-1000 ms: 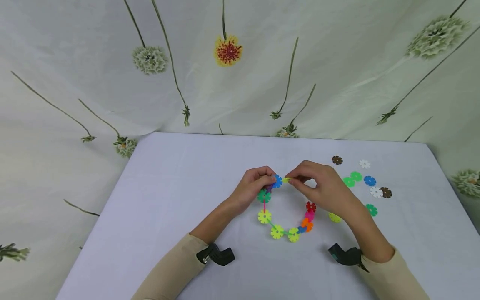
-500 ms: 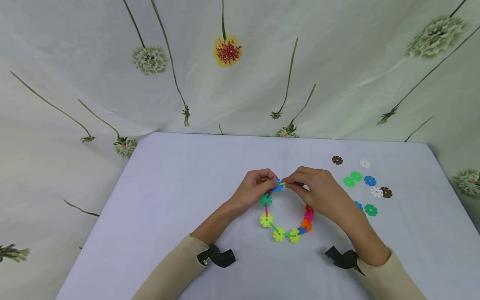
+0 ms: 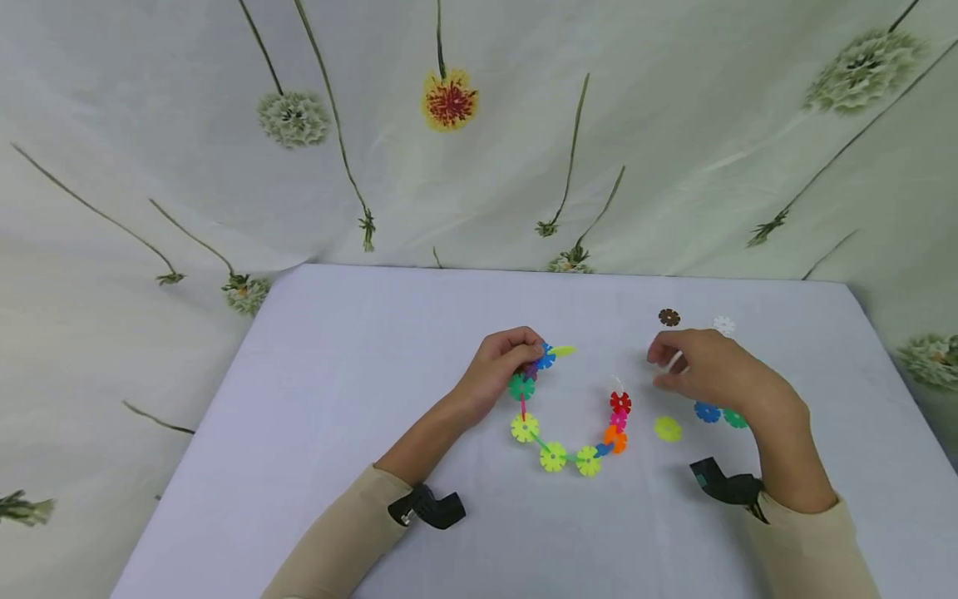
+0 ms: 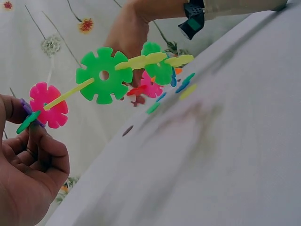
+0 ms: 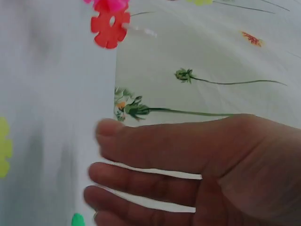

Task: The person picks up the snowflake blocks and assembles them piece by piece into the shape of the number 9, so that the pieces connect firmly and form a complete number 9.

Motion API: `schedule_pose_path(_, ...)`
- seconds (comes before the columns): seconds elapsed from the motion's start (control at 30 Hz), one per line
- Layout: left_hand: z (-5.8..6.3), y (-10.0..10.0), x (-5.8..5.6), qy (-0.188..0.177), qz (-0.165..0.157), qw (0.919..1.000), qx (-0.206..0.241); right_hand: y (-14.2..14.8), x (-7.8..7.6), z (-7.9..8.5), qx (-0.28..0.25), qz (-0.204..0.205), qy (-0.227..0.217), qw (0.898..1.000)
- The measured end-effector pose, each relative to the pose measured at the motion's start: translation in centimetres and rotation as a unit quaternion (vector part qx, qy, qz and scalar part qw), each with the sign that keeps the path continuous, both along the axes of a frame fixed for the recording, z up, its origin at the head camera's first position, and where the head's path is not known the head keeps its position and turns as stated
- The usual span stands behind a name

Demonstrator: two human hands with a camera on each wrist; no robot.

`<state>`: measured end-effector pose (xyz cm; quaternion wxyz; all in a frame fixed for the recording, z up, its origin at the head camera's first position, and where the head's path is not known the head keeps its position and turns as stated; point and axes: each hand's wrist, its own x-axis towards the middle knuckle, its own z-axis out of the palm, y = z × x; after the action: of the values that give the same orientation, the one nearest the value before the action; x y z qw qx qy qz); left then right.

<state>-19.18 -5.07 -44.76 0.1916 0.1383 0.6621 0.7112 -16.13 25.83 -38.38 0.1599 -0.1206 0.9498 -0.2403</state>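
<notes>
A curved chain of notched plastic snowflake discs (image 3: 525,428) in several colours is held up over the white table. My left hand (image 3: 500,370) pinches its upper left end, at the purple and blue discs; a yellow disc (image 3: 563,351) slotted into the blue one points right. The chain's other end has a red disc (image 3: 620,403) with a white piece above it. In the left wrist view, fingers and thumb of the left hand (image 4: 35,174) grip the purple disc. My right hand (image 3: 718,370) hovers over loose discs, fingers loosely bent, nothing between them in the right wrist view.
Loose discs lie on the right of the white-covered table (image 3: 374,333): a brown one (image 3: 669,317), a white one (image 3: 723,324), a blue one (image 3: 707,412), a green one (image 3: 735,418) and a yellow one (image 3: 668,428). The right hand hides others. A flower-printed cloth (image 3: 479,183) hangs behind.
The right hand has let go of the yellow disc, now attached to the blue disc, and moved right over the loose discs. The left hand keeps its grip, shifted slightly up and left.
</notes>
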Motion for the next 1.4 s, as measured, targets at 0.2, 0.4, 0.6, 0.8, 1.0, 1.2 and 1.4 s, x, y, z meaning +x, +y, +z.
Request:
schedule_pose_path(0.2,0.1,-0.5,-0.1,-0.008,0.013,0.9998,0.017,0.8,1.1,-2.3,0.012,0.005,-0.088,0.996)
schedule_pose_path(0.4,0.3,-0.6,-0.3,-0.009,0.012,0.9996,0.025,0.1,2.2,-3.7,0.032,0.004,-0.091,0.995)
schedule_pose_path(0.6,0.3,-0.6,-0.2,-0.019,0.012,0.9993,0.031,-0.2,1.7,-3.4,-0.019,0.021,-0.063,0.998)
schedule_pose_path(0.8,0.5,-0.6,-0.2,-0.023,0.007,0.9992,0.033,-0.9,0.7,-1.9,-0.136,-0.032,0.057,0.988)
schedule_pose_path(1.0,0.6,-0.5,0.0,-0.027,0.008,0.9991,0.031,-3.3,-0.4,-0.9,-0.292,-0.054,0.081,0.951)
schedule_pose_path(1.2,0.6,-0.3,0.2,-0.028,0.006,0.9993,0.022,-5.6,-1.1,-1.5,-0.383,-0.051,0.016,0.922)
schedule_pose_path(1.4,0.4,-0.3,0.0,-0.018,0.005,0.9997,0.018,-6.8,-1.2,-2.2,-0.440,-0.063,0.020,0.896)
